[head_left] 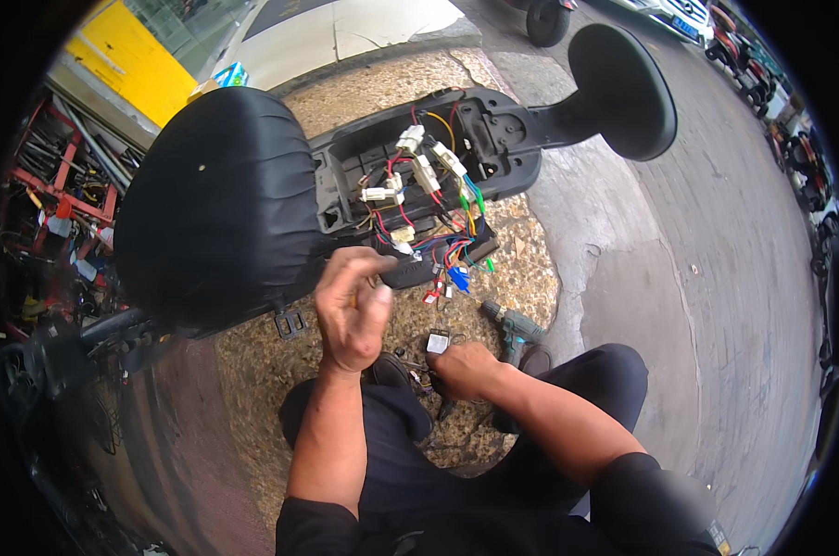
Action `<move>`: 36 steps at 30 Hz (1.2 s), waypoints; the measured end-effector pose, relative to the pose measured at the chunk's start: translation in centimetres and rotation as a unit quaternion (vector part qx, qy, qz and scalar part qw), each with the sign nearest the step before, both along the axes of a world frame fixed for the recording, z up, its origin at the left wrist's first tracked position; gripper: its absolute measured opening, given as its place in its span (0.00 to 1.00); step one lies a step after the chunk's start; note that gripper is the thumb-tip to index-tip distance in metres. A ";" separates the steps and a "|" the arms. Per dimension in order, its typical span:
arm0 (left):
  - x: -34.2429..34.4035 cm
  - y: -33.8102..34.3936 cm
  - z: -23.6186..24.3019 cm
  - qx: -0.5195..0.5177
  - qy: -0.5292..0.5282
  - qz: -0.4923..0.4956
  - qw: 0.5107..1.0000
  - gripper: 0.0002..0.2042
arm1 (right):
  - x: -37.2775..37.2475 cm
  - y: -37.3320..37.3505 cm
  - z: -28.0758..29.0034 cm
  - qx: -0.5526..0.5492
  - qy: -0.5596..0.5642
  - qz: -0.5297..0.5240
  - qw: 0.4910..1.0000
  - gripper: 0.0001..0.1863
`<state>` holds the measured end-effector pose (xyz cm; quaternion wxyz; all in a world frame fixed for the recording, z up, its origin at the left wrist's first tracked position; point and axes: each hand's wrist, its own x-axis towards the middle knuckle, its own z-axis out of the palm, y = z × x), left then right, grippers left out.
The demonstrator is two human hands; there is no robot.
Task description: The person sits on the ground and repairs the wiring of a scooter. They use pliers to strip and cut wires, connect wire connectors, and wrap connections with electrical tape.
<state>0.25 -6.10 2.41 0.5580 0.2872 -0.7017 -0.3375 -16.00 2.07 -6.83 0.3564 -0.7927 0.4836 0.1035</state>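
My left hand [353, 310] is raised beside the electric scooter's seat [220, 199], fingers bent and thumb apart, with nothing visible in it. Just past its fingertips lies a black controller-like box [408, 271] with a bundle of coloured wires [452, 246]. White connectors [425, 173] sit in the scooter's open under-seat compartment [345, 176]. Lower down, my right hand [470, 371] is closed on a small dark box with a white label [438, 344]; its fingers are partly hidden. Thin wires hang near that hand. A blue connector [459, 279] dangles from the bundle.
A teal and black cordless drill [517, 329] lies on the speckled stone ground near my right knee. The scooter's black backrest [628, 93] sticks out at the far right. A red rack of tools and parts [63, 185] stands left. Parked vehicles line the right edge.
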 end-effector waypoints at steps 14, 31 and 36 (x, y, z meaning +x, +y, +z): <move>-0.1 -0.3 0.1 0.442 0.276 0.089 0.849 0.05 | 3.6 2.7 -17.1 0.171 0.025 -0.083 0.981 0.15; -2.7 -3.1 -0.6 0.381 0.110 0.205 0.895 0.03 | 2.2 -1.8 -22.2 0.249 -0.042 -0.056 0.966 0.16; -2.6 -3.6 -0.7 0.383 0.127 0.182 0.897 0.04 | -4.4 -8.9 -27.5 0.158 -0.043 -0.340 0.926 0.16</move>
